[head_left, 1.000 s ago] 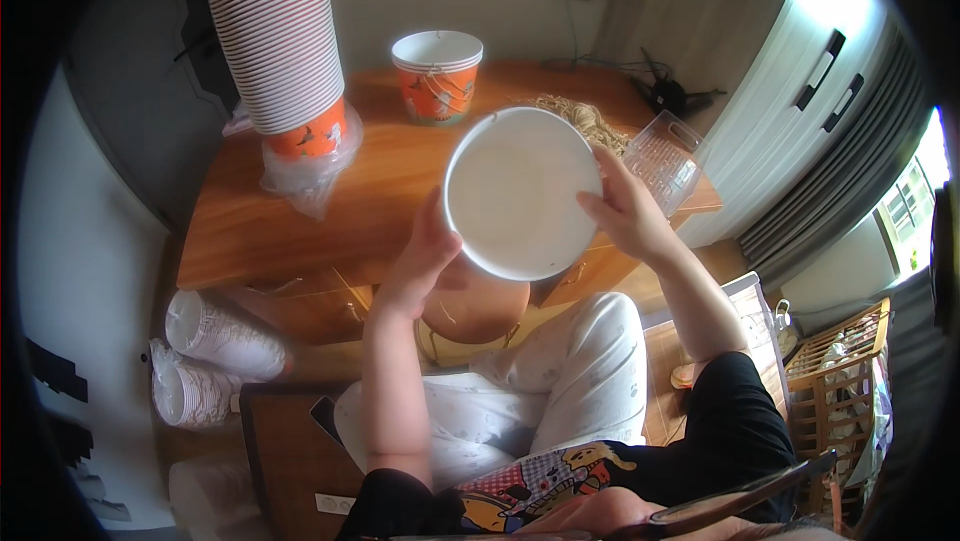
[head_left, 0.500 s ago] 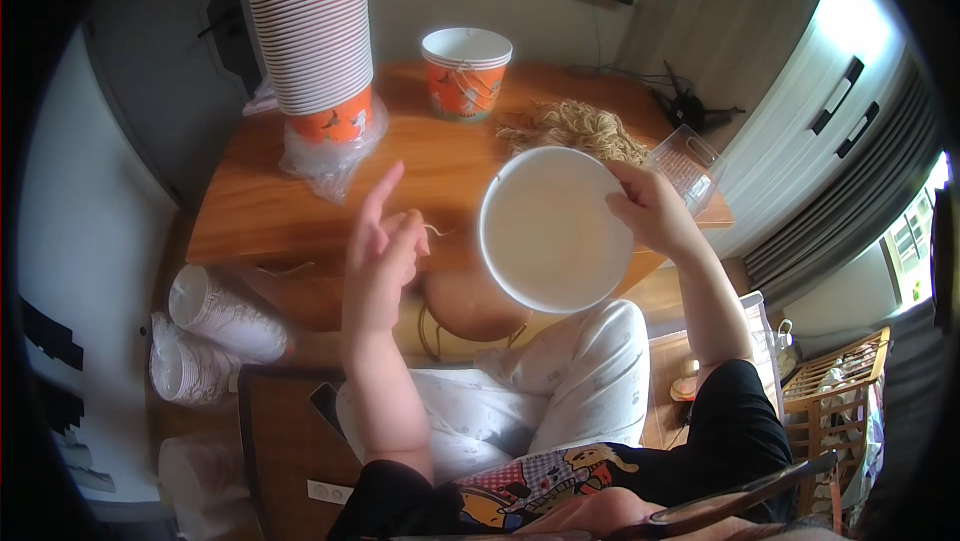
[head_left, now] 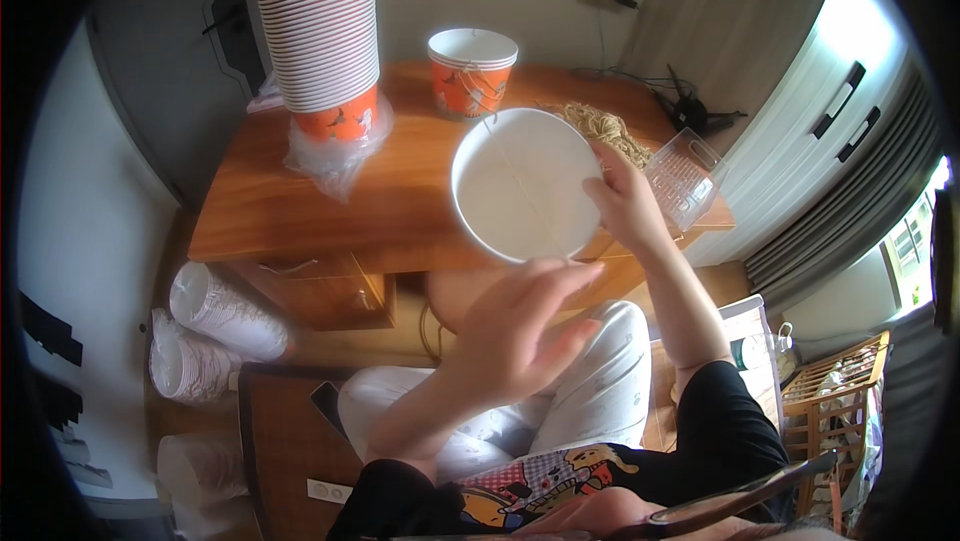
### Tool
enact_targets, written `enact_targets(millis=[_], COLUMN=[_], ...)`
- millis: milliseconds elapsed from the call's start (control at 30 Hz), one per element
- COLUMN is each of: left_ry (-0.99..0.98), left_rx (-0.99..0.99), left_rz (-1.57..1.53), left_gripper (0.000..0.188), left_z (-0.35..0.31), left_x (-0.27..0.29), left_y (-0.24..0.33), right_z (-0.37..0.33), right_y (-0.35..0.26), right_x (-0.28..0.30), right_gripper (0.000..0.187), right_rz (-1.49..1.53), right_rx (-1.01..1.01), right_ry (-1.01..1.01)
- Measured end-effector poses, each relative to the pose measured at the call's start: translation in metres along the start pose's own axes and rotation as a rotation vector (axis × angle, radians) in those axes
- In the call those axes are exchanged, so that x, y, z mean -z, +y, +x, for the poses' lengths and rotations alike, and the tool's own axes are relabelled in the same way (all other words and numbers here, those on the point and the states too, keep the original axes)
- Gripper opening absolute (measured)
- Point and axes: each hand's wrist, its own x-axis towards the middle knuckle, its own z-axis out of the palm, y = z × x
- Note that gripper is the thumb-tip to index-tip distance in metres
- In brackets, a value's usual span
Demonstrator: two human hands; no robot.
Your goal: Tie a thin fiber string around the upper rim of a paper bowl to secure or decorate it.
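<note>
A white-lined paper bucket (head_left: 520, 181) is tilted with its mouth toward me, above the table's front edge. My right hand (head_left: 630, 201) is closed on its right rim. A thin cord (head_left: 518, 173) hangs from the far rim and crosses the bucket's mouth. Just below the near rim is my left hand (head_left: 520, 341), slightly blurred, its fingers stretched out and apart with nothing visible in them. Behind, on the table, stand a few nested orange paper buckets (head_left: 472, 81) with cords hanging over the side. A bundle of tan cords (head_left: 605, 129) lies to their right, partly hidden.
A tall stack of paper buckets (head_left: 320, 41) stands at the table's left, with clear plastic wrap (head_left: 340, 156) around its base. A clear plastic basket (head_left: 688, 181) sits at the table's right end. More stacked buckets (head_left: 225, 316) lie on the floor to the left.
My left hand has swung right and nearer to me, from beside the bucket to below its near rim. The bucket has moved left and farther away; the cord now shows across its mouth.
</note>
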Motion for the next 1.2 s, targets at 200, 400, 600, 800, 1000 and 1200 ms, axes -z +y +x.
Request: enact_targets(millis=[200, 400, 600, 800, 1000, 1200], left_ry=[0.01, 0.035, 0.077, 0.135, 0.152, 0.119], left_rx=[0.0, 0.192, 0.189, 0.111, 0.055, 0.058], left_rz=[0.122, 0.202, 0.189, 0.193, 0.198, 0.218], left_gripper=[0.039, 0.036, 0.034, 0.037, 0.043, 0.045], left_z=[0.005, 0.011, 0.012, 0.01, 0.012, 0.011], left_x=[-0.031, -0.025, -0.017, -0.018, -0.027, -0.029], left_y=[-0.031, -0.039, -0.045, -0.047, -0.044, -0.044], right_z=[0.0, 0.001, -0.007, -0.047, -0.095, -0.094], right_y=[0.0, 0.01, 0.001, 0.025, 0.037, 0.036], right_x=[-0.018, -0.035, -0.039, -0.053, -0.065, -0.072], right_gripper=[0.044, 0.044, 0.042, 0.038, 0.027, 0.005], right_rz=[-0.016, -0.113, -0.052, 0.261, 0.306, 0.517], right_rx=[-0.092, -0.145, -0.179, 0.124, 0.113, 0.063], right_ry=[0.167, 0.315, 0.245, 0.36, -0.044, -0.039])
